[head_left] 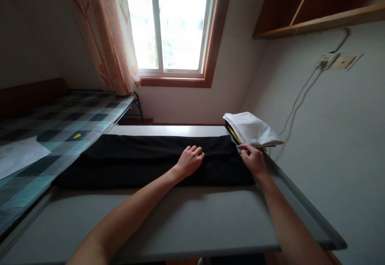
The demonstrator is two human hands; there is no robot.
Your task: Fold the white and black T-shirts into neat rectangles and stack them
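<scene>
A long black garment (129,164), which looks like trousers folded lengthwise, lies across the white table (168,221). My left hand (191,161) rests on it right of the middle, fingers curled down against the cloth. At the garment's right end, my right hand (252,160) is closed, thumb and fingers pinching the edge of the black cloth. Just beyond that hand sits a folded stack with a white cloth (252,128) on top and dark and yellow layers beneath. The fingertips of my left hand are partly hidden.
To the left is a bed with a checked mat (75,116), a white paper (21,154) on it. A curtain (111,36) hangs beside the window (180,24). Cords (296,100) run down the right wall from a socket (327,61), below a wooden shelf (331,18).
</scene>
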